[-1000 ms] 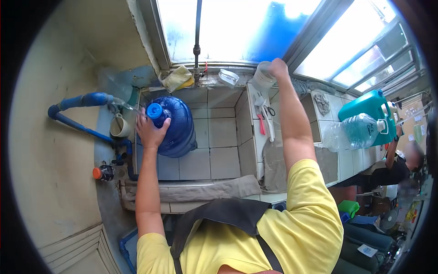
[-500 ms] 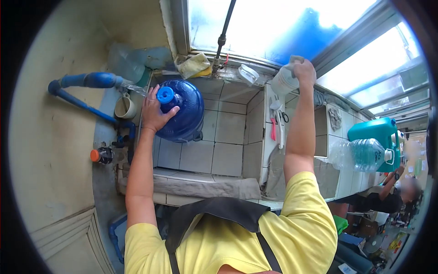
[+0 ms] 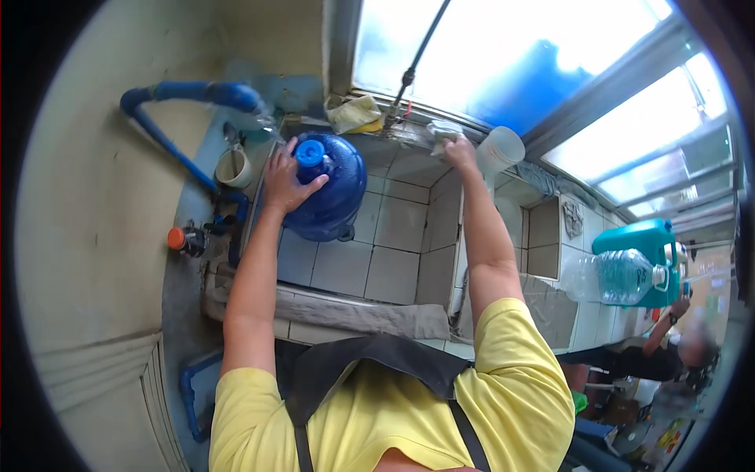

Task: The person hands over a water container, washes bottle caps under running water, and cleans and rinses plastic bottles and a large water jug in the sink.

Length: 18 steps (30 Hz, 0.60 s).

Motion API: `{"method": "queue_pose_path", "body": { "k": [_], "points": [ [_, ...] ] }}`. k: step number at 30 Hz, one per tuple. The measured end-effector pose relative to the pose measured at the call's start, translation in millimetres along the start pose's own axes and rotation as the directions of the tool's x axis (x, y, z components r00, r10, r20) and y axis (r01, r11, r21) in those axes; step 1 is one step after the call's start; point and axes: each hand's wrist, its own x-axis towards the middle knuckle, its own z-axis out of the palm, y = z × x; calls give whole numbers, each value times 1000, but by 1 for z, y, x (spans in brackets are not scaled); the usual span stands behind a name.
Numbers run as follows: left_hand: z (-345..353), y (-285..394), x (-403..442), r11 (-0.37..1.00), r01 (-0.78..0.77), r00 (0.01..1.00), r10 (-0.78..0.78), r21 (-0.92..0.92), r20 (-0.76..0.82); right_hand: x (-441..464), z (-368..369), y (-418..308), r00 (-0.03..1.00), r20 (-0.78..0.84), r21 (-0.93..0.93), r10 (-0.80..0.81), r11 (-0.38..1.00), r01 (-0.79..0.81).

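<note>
A large blue water jug [image 3: 338, 185] with a blue cap lies tilted in the left part of the tiled sink [image 3: 397, 224]. My left hand [image 3: 287, 181] is wrapped partly around its neck, thumb and fingers on either side. Water runs from the blue pipe [image 3: 236, 96] close to my left fingertips. Over the window ledge, my right hand [image 3: 460, 151] is closed on a pale sponge [image 3: 445, 130]; the white dish seen there is mostly hidden. Just right of that hand is a translucent white container [image 3: 501, 149].
A white mug [image 3: 233, 167] and an orange-lidded jar [image 3: 185, 239] stand at the left. Cloths [image 3: 354, 114] lie on the back ledge. A clear bottle [image 3: 625, 277] and a teal jerrycan [image 3: 641, 236] are on the right counter. Another person [image 3: 657, 354] is at the far right.
My right hand has moved left with the sponge, from above the white container to the dish on the ledge. My left hand stays on the jug's neck. The view has shifted slightly.
</note>
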Motion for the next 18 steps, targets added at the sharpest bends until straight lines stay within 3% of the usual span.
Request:
{"method": "queue_pose_path", "body": {
  "k": [2,5,6,7,8,9,11,13,15,16,18],
  "points": [
    [6,-2,-1,999,35,999,-35,-18,-19,6,0,11,996,50,-23,-68,997,69],
    [5,-1,-1,997,78,997,-77,4,-17,-28,-33,-51,984,168,4,-60,998,60],
    [4,-1,-1,997,64,998,-65,32,16,-40,-37,-72,969,221,357,-109,934,23],
    [4,-2,0,996,76,997,-77,41,21,-52,-45,-91,954,253,659,-160,750,-49],
    [5,-1,1,995,92,995,-92,31,24,-71,-53,-120,962,114,661,-249,742,114],
    [7,-2,1,994,103,994,-104,21,28,-92,-54,-150,942,-28,639,-333,719,273],
    [12,-9,0,994,111,993,-112,14,43,-119,-31,-195,767,-336,472,-547,607,640],
    [26,-19,-4,994,107,994,-107,0,-36,-145,-11,-233,466,-328,265,-821,394,880],
    [36,-20,-4,995,102,993,-103,-22,-64,-172,18,-251,193,-151,-116,-970,211,971],
    [39,-21,-2,995,87,994,-90,-41,-66,-173,28,-253,201,-142,-115,-969,218,969],
    [38,-25,-1,995,65,994,-71,-69,-81,-161,46,-267,476,34,-109,-879,470,876]
  ]
}}
